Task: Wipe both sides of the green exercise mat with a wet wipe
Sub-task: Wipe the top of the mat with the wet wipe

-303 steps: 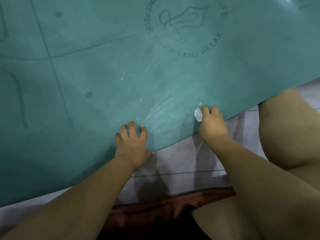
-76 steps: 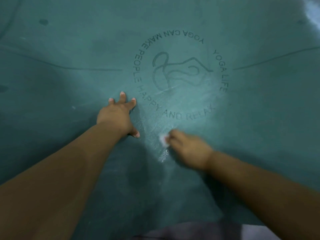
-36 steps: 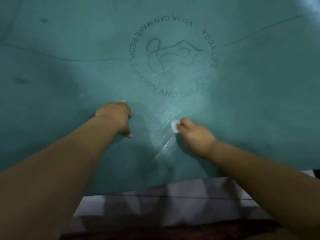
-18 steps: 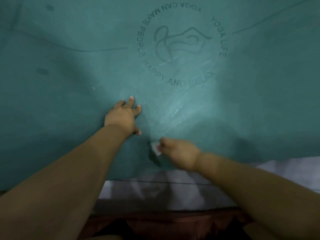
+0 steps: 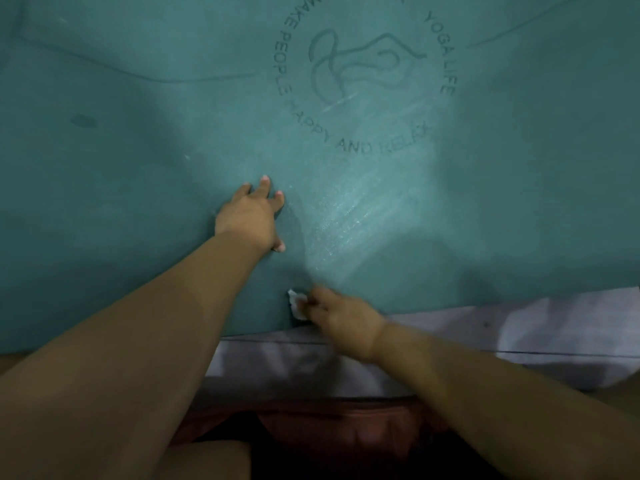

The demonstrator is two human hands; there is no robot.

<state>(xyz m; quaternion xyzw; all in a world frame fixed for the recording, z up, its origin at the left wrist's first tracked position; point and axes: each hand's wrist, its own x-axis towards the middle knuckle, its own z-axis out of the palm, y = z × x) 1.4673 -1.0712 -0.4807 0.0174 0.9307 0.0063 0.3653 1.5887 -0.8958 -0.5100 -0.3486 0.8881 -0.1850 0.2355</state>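
Since half a second ago, the right hand (image 5: 341, 320) has slid lower and slightly right, down to the near edge of the green exercise mat (image 5: 138, 174), while the printed logo (image 5: 363, 74) has shifted toward the top of the frame. That hand's fingers are curled and pressed together, pinching one small crumpled white wet wipe (image 5: 297, 304) against the mat just above its lower edge, a little left of the frame's centre; motion blur hides the individual fingertips. The left hand (image 5: 251, 216) lies flat on the mat above and to the left of the wipe, fingers straight and a little spread, three fingertips showing at the front and the thumb tucked at the lower right. It touches the mat and holds nothing.

Two bare forearms enter from the bottom corners. One mat fills the upper two thirds of the frame, with a streaky damp sheen (image 5: 349, 216) between the hands and the logo. Below the mat's edge runs a pale tiled floor (image 5: 519, 334), and a reddish-brown garment (image 5: 329, 427) sits at the bottom centre.
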